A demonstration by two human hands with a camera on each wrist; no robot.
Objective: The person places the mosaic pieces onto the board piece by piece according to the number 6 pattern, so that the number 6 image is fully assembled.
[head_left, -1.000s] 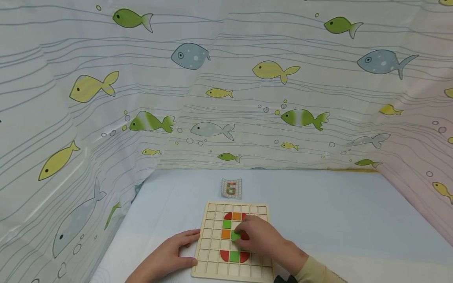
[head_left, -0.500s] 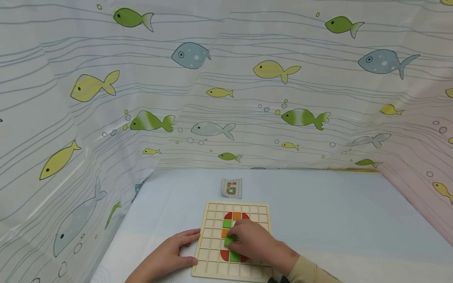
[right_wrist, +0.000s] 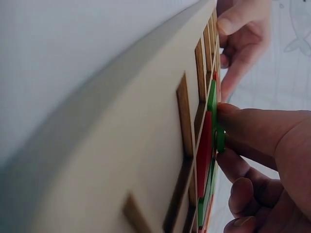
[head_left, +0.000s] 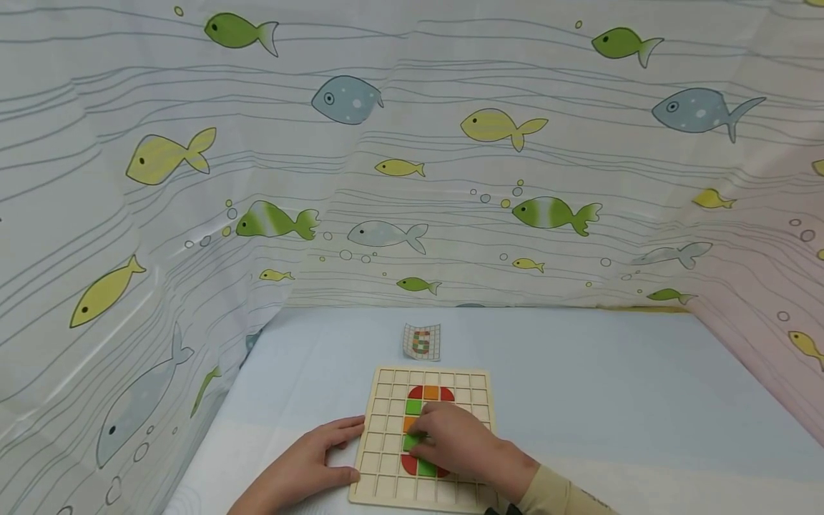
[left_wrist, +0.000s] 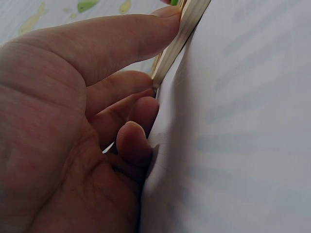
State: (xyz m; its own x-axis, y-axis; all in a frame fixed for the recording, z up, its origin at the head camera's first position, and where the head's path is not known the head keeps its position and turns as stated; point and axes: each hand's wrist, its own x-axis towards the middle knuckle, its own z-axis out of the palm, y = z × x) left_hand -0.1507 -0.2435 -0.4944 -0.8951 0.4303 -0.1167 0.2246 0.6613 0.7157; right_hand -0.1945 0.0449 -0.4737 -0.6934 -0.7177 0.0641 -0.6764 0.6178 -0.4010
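Observation:
In the head view, my right hand is over the gridded wooden board. Its thumb and fingers pinch a green square tile at the cell just below an orange tile. The right wrist view shows that green tile between thumb and fingertips, close to the board's face; whether it is fully seated I cannot tell. My left hand rests at the board's left edge, thumb and fingers extended against it. In the left wrist view the thumb touches the board's side.
Red tiles, an orange tile and green tiles form a curved figure on the board; my right hand hides part of it. A small card with a gridded coloured figure lies behind the board. Fish-patterned sheeting surrounds the table.
My right hand has moved left and slightly towards me, taking the green tile from beside the orange tile to the cell below it. My left hand has stayed put.

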